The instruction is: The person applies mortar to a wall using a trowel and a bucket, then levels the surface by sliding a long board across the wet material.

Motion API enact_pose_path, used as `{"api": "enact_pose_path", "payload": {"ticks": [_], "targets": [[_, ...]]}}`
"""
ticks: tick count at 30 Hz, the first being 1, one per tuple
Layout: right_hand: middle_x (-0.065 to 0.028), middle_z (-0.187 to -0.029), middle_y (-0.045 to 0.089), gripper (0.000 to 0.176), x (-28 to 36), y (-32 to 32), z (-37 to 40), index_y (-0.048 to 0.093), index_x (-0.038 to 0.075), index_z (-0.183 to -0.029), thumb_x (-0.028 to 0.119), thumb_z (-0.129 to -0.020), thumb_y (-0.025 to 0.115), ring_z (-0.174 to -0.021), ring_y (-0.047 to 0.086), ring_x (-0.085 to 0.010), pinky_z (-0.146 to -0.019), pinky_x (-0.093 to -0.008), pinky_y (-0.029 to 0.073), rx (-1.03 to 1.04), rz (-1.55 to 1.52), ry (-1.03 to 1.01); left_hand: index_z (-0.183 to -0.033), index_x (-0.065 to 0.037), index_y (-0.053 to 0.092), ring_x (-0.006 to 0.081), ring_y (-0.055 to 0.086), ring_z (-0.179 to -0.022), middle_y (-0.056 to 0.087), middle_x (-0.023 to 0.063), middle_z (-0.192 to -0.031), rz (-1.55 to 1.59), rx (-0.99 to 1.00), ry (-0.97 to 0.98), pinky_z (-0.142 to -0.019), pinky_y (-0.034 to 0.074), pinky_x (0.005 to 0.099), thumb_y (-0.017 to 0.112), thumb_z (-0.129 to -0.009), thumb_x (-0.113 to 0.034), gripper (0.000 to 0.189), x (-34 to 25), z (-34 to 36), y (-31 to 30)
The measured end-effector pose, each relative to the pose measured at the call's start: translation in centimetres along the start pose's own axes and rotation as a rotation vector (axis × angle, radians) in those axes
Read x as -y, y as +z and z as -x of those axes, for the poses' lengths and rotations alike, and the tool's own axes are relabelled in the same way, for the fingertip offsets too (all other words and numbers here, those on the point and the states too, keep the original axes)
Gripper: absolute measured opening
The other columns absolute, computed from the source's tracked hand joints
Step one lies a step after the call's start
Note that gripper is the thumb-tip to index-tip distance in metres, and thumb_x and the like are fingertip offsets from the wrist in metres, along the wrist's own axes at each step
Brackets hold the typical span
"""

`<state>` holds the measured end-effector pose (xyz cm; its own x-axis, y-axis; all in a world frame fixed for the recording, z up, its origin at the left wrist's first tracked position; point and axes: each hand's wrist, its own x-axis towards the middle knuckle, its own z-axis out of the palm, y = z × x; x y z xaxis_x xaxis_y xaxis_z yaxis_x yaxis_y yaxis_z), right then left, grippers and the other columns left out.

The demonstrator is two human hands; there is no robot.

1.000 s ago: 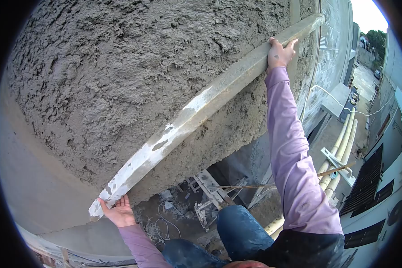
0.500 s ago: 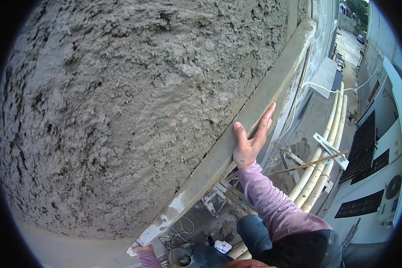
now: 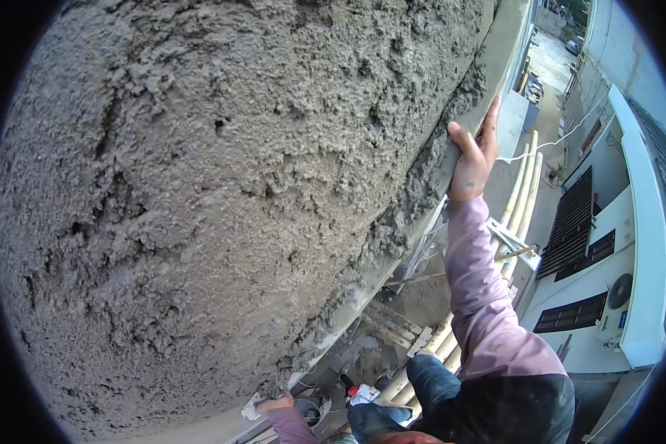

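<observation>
A long straightedge board [image 3: 496,63] lies diagonally against a rough wall of wet mortar [image 3: 222,185]. Mortar is heaped along its wall-side edge. My right hand [image 3: 473,159] grips the board in its upper part, thumb on the near face and index finger stretched along the outer edge; the other fingers are hidden behind. At the lower end, my left hand [image 3: 275,404] is closed round the board, its fingers only partly visible.
Bamboo poles [image 3: 524,185] run below on the right, with a white bracket [image 3: 514,244] across them. A bucket [image 3: 308,411] stands beneath my left arm. A white building [image 3: 592,296] with barred windows and an air-conditioning unit [image 3: 618,311] is on the right.
Both hands have slid the board up and to the right across the wall. Mortar has gathered along its edge, and the wall surface behind it looks more levelled.
</observation>
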<state>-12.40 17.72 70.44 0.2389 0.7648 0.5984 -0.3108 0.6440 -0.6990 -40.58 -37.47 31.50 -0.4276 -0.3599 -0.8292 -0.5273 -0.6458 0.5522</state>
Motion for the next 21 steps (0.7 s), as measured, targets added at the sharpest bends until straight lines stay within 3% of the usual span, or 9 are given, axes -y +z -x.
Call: {"api": "enact_pose_path", "payload": {"ticks": [3, 6, 11, 14, 16, 18, 19, 21], "targets": [[-0.0205, -0.159, 0.021, 0.095, 0.9, 1.3, 8.9, 0.012, -0.005, -0.154, 0.010, -0.077, 0.066, -0.145, 0.024, -0.0290, -0.118, -0.0342, 0.016, 0.013, 0.095, 0.020, -0.130, -0.023, 0.059, 0.0227, 0.059, -0.116, 0.060, -0.0006, -0.131, -0.056, 0.043, 0.004, -0.087, 0.051, 0.0476, 0.038, -0.089, -0.057, 0.058, -4.1, -1.3, -1.4], [-0.0234, -0.159, 0.020, 0.098, 2.3, 2.3, 15.0, 0.012, -0.007, -0.153, 0.015, -0.075, 0.066, -0.145, 0.023, -0.0329, -0.119, -0.0389, 0.012, 0.029, 0.261, 0.014, -0.128, -0.022, 0.060, 0.0223, 0.059, -0.113, 0.062, -0.0008, -0.128, -0.060, 0.041, 0.035, -0.086, 0.051, 0.0468, 0.038, -0.090, -0.055, 0.055, -6.9, -1.0, -2.2], [-0.0256, -0.154, 0.026, 0.101, 6.7, 4.2, 7.7, 0.013, -0.008, -0.153, 0.010, -0.068, 0.064, -0.144, 0.022, -0.0333, -0.119, -0.0389, 0.011, 0.026, 0.219, -0.019, -0.124, -0.021, 0.062, 0.0215, 0.060, -0.109, 0.064, -0.0010, -0.123, -0.028, 0.042, 0.042, -0.084, 0.051, 0.0456, 0.038, -0.093, -0.051, 0.050, -9.4, 2.8, -1.8], [-0.0214, -0.143, 0.035, 0.097, 10.8, 6.3, 0.6, 0.015, -0.004, -0.154, 0.005, -0.069, 0.060, -0.130, 0.035, -0.0295, -0.114, -0.0368, 0.020, -0.007, 0.181, 0.036, -0.122, -0.020, 0.063, 0.0211, 0.061, -0.107, 0.065, -0.0011, -0.119, -0.030, 0.074, 0.024, -0.083, 0.050, 0.0448, 0.038, -0.094, -0.049, 0.048, -12.4, 6.7, -1.3], [-0.0185, -0.136, 0.040, 0.094, 12.7, 6.8, -3.6, 0.017, 0.000, -0.155, 0.003, -0.071, 0.058, -0.113, 0.046, -0.0243, -0.104, -0.0331, 0.035, -0.023, 0.159, 0.050, -0.121, -0.020, 0.064, 0.0208, 0.061, -0.105, 0.066, -0.0012, -0.117, -0.039, 0.114, 0.002, -0.082, 0.050, 0.0443, 0.037, -0.095, -0.047, 0.046, -14.0, 11.5, 0.2], [-0.0161, -0.131, 0.043, 0.092, 14.5, 7.9, -7.1, 0.019, 0.003, -0.156, 0.001, -0.072, 0.056, -0.098, 0.051, -0.0193, -0.090, -0.0289, 0.046, -0.043, 0.011, 0.139, -0.119, -0.019, 0.065, 0.0205, 0.062, -0.103, 0.067, -0.0013, -0.115, -0.032, 0.164, -0.029, -0.081, 0.050, 0.0438, 0.037, -0.096, -0.046, 0.045, -15.5, 16.1, 1.4], [-0.0143, -0.132, 0.044, 0.090, 13.9, 8.0, -9.2, 0.020, 0.005, -0.156, -0.001, -0.074, 0.055, -0.083, 0.051, -0.0149, -0.071, -0.0252, 0.049, -0.073, -0.009, 0.042, -0.118, -0.019, 0.066, 0.0203, 0.062, -0.103, 0.068, -0.0014, -0.114, -0.026, 0.195, -0.044, -0.081, 0.050, 0.0435, 0.037, -0.096, -0.045, 0.044, -16.2, 17.9, 1.9], [-0.0125, -0.129, 0.045, 0.089, 17.0, 9.4, -10.8, 0.021, 0.004, -0.156, -0.001, -0.074, 0.055, -0.088, 0.053, -0.0161, -0.076, -0.0253, 0.049, -0.058, 0.001, 0.052, -0.117, -0.019, 0.066, 0.0200, 0.062, -0.101, 0.069, -0.0014, -0.112, -0.009, 0.240, -0.069, -0.080, 0.050, 0.0430, 0.037, -0.097, -0.044, 0.043, -17.8, 19.0, 1.8]]}}
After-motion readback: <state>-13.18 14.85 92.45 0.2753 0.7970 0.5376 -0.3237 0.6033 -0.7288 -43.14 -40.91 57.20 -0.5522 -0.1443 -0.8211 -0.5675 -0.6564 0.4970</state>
